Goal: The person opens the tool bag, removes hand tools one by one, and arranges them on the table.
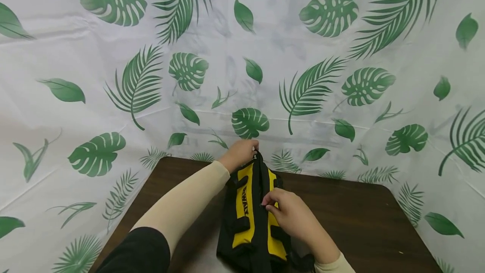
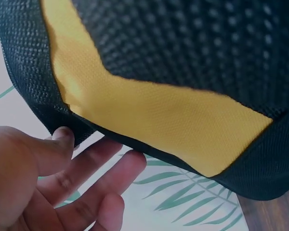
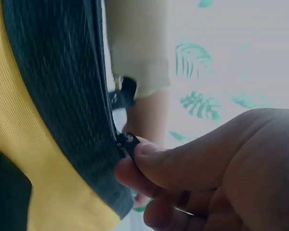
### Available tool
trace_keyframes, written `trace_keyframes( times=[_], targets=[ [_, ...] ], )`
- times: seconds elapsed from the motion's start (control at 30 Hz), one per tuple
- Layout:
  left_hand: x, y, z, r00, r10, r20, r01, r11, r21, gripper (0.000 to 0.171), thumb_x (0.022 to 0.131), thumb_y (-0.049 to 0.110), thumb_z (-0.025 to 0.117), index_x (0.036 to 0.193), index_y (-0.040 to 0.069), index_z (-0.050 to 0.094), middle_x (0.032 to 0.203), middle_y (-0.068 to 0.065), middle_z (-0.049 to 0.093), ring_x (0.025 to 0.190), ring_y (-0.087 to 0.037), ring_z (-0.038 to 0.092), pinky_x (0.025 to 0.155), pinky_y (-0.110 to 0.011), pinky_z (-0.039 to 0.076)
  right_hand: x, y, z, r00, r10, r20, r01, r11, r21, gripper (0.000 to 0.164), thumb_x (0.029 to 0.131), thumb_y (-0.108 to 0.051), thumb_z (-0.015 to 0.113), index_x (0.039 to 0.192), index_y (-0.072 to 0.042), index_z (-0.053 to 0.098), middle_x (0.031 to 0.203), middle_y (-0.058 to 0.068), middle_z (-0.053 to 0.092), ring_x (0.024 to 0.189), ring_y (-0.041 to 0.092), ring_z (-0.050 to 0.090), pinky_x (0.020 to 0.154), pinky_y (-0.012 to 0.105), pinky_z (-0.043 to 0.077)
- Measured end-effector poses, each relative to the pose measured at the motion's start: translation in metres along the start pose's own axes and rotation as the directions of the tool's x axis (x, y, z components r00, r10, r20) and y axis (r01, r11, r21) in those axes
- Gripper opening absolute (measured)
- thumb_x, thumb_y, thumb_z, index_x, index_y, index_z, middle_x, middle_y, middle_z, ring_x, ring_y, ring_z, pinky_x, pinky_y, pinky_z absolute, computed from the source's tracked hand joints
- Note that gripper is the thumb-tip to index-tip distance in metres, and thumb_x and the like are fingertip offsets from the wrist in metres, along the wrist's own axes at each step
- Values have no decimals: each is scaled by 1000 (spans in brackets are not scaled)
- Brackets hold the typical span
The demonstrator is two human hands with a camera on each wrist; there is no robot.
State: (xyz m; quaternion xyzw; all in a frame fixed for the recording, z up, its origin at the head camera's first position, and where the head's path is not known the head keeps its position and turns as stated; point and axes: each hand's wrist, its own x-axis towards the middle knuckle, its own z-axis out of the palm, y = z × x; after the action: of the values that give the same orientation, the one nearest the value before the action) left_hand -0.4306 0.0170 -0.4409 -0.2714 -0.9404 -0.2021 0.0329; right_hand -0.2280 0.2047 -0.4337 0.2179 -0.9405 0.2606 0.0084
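A black and yellow tool bag (image 1: 245, 233) with DEWALT lettering stands lengthwise on the table, its zipper running along the top. At the far end, my left hand (image 1: 241, 153) pinches a black fabric tab (image 2: 76, 126) between thumb and fingers. Midway along the top, my right hand (image 1: 291, 214) pinches the small dark zipper pull (image 3: 130, 143) between thumb and index finger. Black strap loops (image 1: 241, 224) lie along the bag's yellow side. The inside of the bag is hidden.
Dark brown wooden table (image 1: 341, 210) lies under the bag. Behind it hangs a white cloth (image 1: 227, 96) printed with green leaves, reaching down to the table's back edge. A black strap or buckle piece (image 1: 302, 261) lies beside the bag's near right corner.
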Motion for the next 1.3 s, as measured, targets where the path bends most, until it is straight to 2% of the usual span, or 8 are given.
trace_keyframes(
  times=[0.3,0.4,0.57,0.7,0.83,0.97,1.1,1.3],
  targets=[
    [3,-1,3,1000,-22,10,22,1000,18,15,115,21,58,122,15,70,113,-6,75,82,-18,64,72,-31,54,-36,-13,-6,962,-107,251,63,983,175,14,104,-12,75,103,-27,76,99,-18,70,86,-4,63,74,23,57],
    [3,-1,4,1000,-20,14,19,999,29,15,115,21,58,122,14,69,114,-6,74,84,-17,64,73,-31,54,-45,-17,-6,899,-229,373,153,963,222,10,106,-18,74,107,-28,76,102,-20,71,90,-8,63,78,20,58],
    [3,-1,5,1000,-15,18,14,999,33,15,115,18,58,123,12,70,115,-7,74,86,-18,64,74,-31,53,-53,-22,0,735,-429,525,298,900,318,10,109,-20,70,112,-19,79,103,-11,74,87,-14,58,79,14,57],
    [4,-1,5,1000,-7,8,6,999,37,16,115,17,58,123,12,70,119,-7,76,90,-20,67,76,-32,56,-53,-23,1,692,-454,561,296,887,354,12,109,-21,69,113,-18,80,103,-8,75,84,-15,57,78,14,57],
    [3,-1,4,1000,-1,6,1,999,46,23,115,16,57,132,13,72,128,-8,76,104,-23,72,89,-37,60,-49,-17,-4,717,-422,555,209,889,406,16,112,-27,65,120,-23,78,106,-14,75,87,-12,62,79,17,58],
    [-9,1,0,999,19,32,-21,998,54,35,114,14,56,147,14,68,141,-8,74,118,-25,73,100,-40,60,-41,-8,-5,813,-308,495,65,892,448,21,112,-33,63,129,-28,74,94,-14,70,74,-5,57,71,19,53],
    [-34,9,-4,997,42,60,-42,999,-1,35,114,22,59,147,17,69,132,-9,76,110,-26,73,94,-43,60,-32,3,-6,896,-169,410,3,926,377,28,112,-36,64,139,-28,68,88,-8,67,66,3,55,64,23,49],
    [-86,25,-3,991,37,130,-21,992,-121,43,110,52,63,142,24,66,126,-8,67,96,-21,68,84,-40,58,-17,16,-13,950,-33,310,-52,963,264,35,112,-37,64,146,-25,64,97,-1,70,74,13,62,67,30,52]
  ],
)
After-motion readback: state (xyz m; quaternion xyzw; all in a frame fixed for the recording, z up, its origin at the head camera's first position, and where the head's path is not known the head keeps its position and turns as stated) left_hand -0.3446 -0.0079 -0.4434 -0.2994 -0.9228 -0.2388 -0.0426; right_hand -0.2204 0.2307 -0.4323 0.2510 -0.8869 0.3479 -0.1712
